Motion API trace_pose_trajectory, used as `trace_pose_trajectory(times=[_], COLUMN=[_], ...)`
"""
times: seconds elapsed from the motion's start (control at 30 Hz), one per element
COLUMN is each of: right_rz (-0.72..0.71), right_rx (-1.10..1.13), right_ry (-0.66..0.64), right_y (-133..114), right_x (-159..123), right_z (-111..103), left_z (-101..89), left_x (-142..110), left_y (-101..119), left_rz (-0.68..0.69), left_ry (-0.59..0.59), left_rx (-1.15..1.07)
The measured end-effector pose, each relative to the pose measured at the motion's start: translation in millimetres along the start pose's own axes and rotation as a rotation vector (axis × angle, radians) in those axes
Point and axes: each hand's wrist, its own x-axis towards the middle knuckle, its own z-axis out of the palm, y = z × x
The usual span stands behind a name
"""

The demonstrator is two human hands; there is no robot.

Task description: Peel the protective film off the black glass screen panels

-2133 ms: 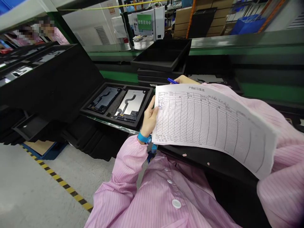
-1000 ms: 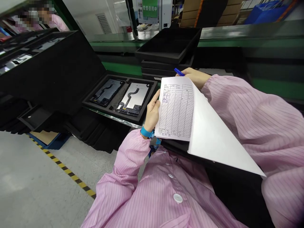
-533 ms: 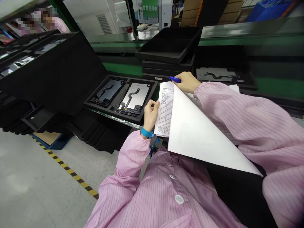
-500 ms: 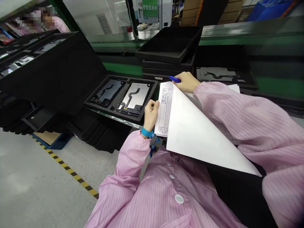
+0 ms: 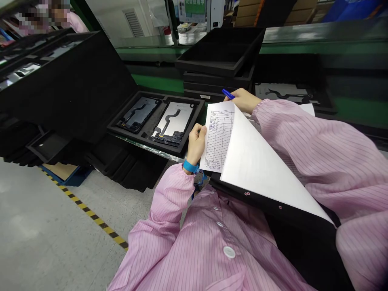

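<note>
The bench (image 5: 362, 83) spans the far side and bears a stack (image 5: 209, 69) of black trays, the top tray askew. Nearer, to the left, a tray (image 5: 154, 118) holds a grey panel (image 5: 136, 114) and a pale panel (image 5: 177, 122) side by side. Beyond the right sleeve (image 5: 306, 137), a side tray (image 5: 325, 103) holds 1 more panel (image 5: 287, 92).

The papers (image 5: 216, 139) lie right of the tray, over a black surface (image 5: 263, 203) in front of the body; whether it supports them cannot be told. The likeliest fault is a crease: the upper sheet (image 5: 257, 173) bends back steeply, and a pull on its top corner would set the fold. The papers might also slip, since the left hand (image 5: 196, 145) grips only their left edge. Chance contact from the pen (image 5: 228, 94) could leave a stray mark.

The papers are white, printed with a fine grid. Entries, too small to read, cluster at the upper left and along the foot. The blank back of the upper sheet forms a smooth wedge, narrowing to the right.

The 2 hands are apart. The left, with a blue band (image 5: 190, 167) at its wrist, pinches the papers; the right hand (image 5: 244, 100), by their top edge, clasps the pen, tip unseen. Whether it also grips the sheet cannot be told.
</note>
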Motion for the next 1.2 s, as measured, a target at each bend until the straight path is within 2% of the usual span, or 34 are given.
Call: trace_pose_trajectory(times=[0.1, 0.27, 0.4, 0.57, 0.7, 0.77, 0.87, 1.0, 1.1, 1.2], right_rz=[-0.017, -0.081, -0.135, -0.234, -0.294, -0.353, -0.377, -0.234, -0.27, -0.3], right_rx=[-0.055, -0.243, -0.343, -0.401, -0.417, -0.417, -0.501, -0.582, -0.38, -0.081], right_ry=[0.003, -0.007, 0.036, 0.094, 0.093, 0.062, 0.053, 0.12, 0.129, 0.167], right_y=[-3, -11, -13, -14, -19, -23, -27, -21, -8, 7], right_x=[-2, -5, -6, -10, -16, -24, -44, -78, -105, -130], right_z=[2, 0, -6, -4, -7, -21, -57, -119, -157, -173], left_z=[0.8, -0.1, -1.2, 1.8, 2.2, -1.0, -10.6, -27.9, -40.4, -50.7], left_x=[0, 3, 2, 5, 8, 6, 0, -5, -5, -6], left_y=[-1, 0, 0, 0, 2, 7, 18, 36, 51, 62], left_rz=[0.006, 0.043, 0.066, 0.032, 0.07, 0.12, 0.214, 0.322, 0.387, 0.427], left_ry=[-0.021, -0.136, -0.184, -0.301, -0.314, -0.297, -0.246, -0.179, -0.144, -0.107], left_rx=[-0.008, -0.057, -0.108, -0.199, -0.225, -0.23, -0.226, -0.225, -0.229, -0.229])
